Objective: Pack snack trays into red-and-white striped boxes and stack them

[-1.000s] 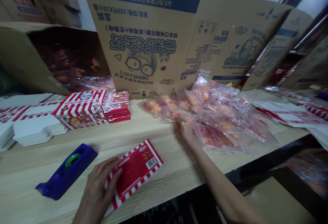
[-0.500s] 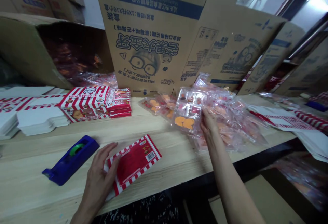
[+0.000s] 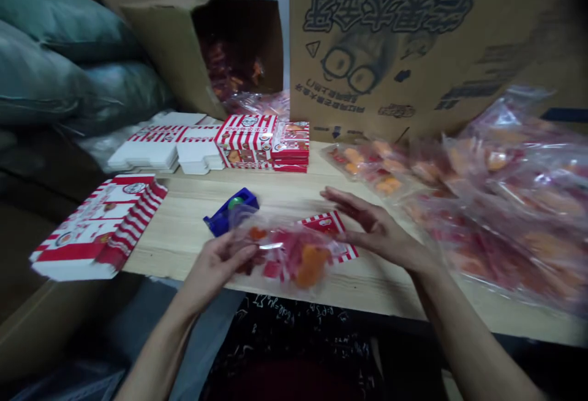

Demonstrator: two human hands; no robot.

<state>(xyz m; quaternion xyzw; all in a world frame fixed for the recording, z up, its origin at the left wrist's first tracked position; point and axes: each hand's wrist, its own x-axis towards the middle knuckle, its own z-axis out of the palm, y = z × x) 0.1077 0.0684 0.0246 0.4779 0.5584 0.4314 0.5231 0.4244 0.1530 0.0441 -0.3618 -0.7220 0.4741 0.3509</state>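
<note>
My left hand pinches the left end of a clear plastic pack of candy, blurred by motion, with orange and red pieces inside. Beneath that pack, a red-and-white striped carton lies on the wooden table, partly covered. At the pack's right side is my right hand, its fingers spread apart and nothing gripped in them. Just behind my left hand sits a blue tape dispenser with a green roll.
Candy packs are heaped at the right. Striped cartons line the table's back left, and more flat cartons lie at the left edge. Behind stand an open cardboard box and a large printed box. Sacks are piled left.
A candy pack has come from the heap to above the striped carton. My left hand has let go of the carton and holds the pack; my right hand has moved left. The view has turned left.
</note>
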